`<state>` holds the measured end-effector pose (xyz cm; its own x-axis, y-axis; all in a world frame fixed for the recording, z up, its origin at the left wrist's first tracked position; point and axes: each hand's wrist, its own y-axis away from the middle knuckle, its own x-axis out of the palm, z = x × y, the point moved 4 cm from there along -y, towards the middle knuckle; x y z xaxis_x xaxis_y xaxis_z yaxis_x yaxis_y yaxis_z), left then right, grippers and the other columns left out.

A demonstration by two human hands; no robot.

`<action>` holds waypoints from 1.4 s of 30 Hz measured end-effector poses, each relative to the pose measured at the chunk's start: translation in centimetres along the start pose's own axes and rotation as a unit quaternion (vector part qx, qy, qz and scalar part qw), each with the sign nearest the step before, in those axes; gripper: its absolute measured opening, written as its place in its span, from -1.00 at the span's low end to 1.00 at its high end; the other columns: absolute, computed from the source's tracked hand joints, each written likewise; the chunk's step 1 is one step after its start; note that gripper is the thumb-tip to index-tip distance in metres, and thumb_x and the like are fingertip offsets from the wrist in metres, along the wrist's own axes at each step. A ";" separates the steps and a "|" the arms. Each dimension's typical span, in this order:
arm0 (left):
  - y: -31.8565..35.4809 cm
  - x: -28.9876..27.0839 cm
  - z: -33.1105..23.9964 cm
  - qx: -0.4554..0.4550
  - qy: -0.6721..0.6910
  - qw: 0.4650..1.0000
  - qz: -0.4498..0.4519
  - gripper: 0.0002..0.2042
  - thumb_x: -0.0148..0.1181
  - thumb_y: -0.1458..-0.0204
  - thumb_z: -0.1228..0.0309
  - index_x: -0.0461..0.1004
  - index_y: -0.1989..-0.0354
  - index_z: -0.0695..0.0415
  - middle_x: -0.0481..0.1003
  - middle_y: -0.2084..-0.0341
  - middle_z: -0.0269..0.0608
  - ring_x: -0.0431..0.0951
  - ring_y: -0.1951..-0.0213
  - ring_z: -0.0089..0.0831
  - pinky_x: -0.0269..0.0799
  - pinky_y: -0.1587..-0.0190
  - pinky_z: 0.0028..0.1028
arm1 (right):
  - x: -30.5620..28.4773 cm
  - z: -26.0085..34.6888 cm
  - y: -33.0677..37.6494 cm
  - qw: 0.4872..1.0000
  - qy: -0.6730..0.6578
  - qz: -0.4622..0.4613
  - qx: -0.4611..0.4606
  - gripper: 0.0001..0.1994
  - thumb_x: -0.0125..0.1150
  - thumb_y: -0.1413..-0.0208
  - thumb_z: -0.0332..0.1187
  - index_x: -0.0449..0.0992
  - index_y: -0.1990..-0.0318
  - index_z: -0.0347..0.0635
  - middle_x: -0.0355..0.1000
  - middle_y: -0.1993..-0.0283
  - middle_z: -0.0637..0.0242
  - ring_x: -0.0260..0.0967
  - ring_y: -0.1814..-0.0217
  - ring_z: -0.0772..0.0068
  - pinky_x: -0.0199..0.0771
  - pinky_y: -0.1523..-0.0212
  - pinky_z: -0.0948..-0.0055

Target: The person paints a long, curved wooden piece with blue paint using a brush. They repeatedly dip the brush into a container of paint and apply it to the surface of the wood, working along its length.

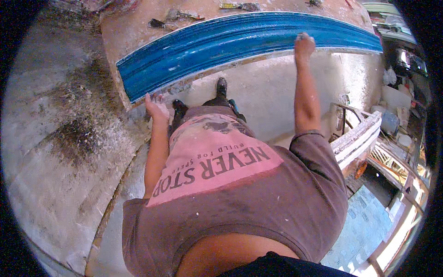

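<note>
A long blue moulding form [207, 48] with lengthwise grooves and a wet-looking shine lies across the table in front of me. Over its right part is my right hand [304, 43], fingers curled closed and whitish at the knuckles. What they hold, if anything, is hidden. My left hand [158, 108] hangs by the form's near left corner, its fingers apart and nothing in them. White residue marks its palm side.
Behind the form, the worktable [124, 27] bears a yellow-handled brush [240, 6], another worn brush [182, 15] and a small dark tool [157, 23]. White moulded lengths [357, 138] are stacked on my right. Dark stains mark the floor [60, 184] on my left.
</note>
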<state>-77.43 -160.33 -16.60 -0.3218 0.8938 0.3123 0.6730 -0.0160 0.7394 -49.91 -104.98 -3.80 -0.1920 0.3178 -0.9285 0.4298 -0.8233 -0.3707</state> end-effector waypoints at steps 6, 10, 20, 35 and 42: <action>-0.7 -0.3 1.0 0.025 0.000 0.999 -0.020 -0.67 0.01 -0.15 0.13 0.29 0.04 0.06 0.31 0.25 -0.28 0.28 0.29 -0.38 0.29 0.14 -0.32 | -2.4 25.1 14.0 0.874 -0.455 0.071 -0.156 -0.91 0.26 0.06 -0.40 0.57 0.34 -0.09 0.48 0.40 0.15 0.47 0.38 0.10 0.48 0.35 0.20; -0.1 1.1 1.4 0.037 -0.018 0.999 -0.016 -0.71 0.02 -0.15 0.13 0.35 0.14 0.08 0.34 0.21 -0.31 0.28 0.27 -0.40 0.33 0.19 -0.38 | -4.2 27.3 13.6 0.788 -0.580 0.188 -0.080 -0.80 0.35 0.05 -0.21 0.62 0.37 -0.14 0.54 0.38 0.11 0.52 0.35 0.15 0.49 0.29 0.27; 1.5 3.1 2.1 0.028 0.067 0.996 -0.044 -0.78 -0.05 -0.20 0.22 0.34 0.19 0.11 0.33 0.29 -0.28 0.30 0.31 -0.37 0.34 0.23 -0.40 | 2.5 -11.8 -9.9 0.990 -0.141 0.001 0.013 -0.66 0.20 0.01 -0.05 0.60 0.29 -0.14 0.55 0.37 0.13 0.49 0.40 0.01 0.48 0.30 0.17; 2.1 4.5 3.9 0.001 0.123 0.986 -0.112 -0.69 -0.02 -0.05 0.01 0.37 0.30 0.00 0.36 0.38 -0.33 0.32 0.37 -0.44 0.26 0.38 -0.44 | 1.5 20.4 5.4 0.791 -0.568 0.223 -0.044 -0.73 0.29 0.00 -0.16 0.63 0.35 -0.22 0.57 0.37 0.19 0.51 0.35 0.34 0.51 0.25 0.35; 1.1 -3.3 6.8 -0.037 0.275 0.953 -0.120 -0.74 -0.06 -0.13 0.07 0.32 0.34 0.00 0.32 0.50 -0.37 0.32 0.44 -0.42 0.28 0.37 -0.41 | 0.9 -8.2 -10.2 0.976 -0.212 0.059 0.003 -0.72 0.25 0.02 -0.14 0.64 0.23 -0.08 0.57 0.27 0.15 0.55 0.29 0.18 0.51 0.24 0.32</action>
<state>-71.04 -160.27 -20.87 -0.7750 0.5061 0.3783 0.4933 0.1103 0.8629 -47.27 -92.46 -1.07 -0.4890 -0.0015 -0.8723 0.4664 -0.8455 -0.2600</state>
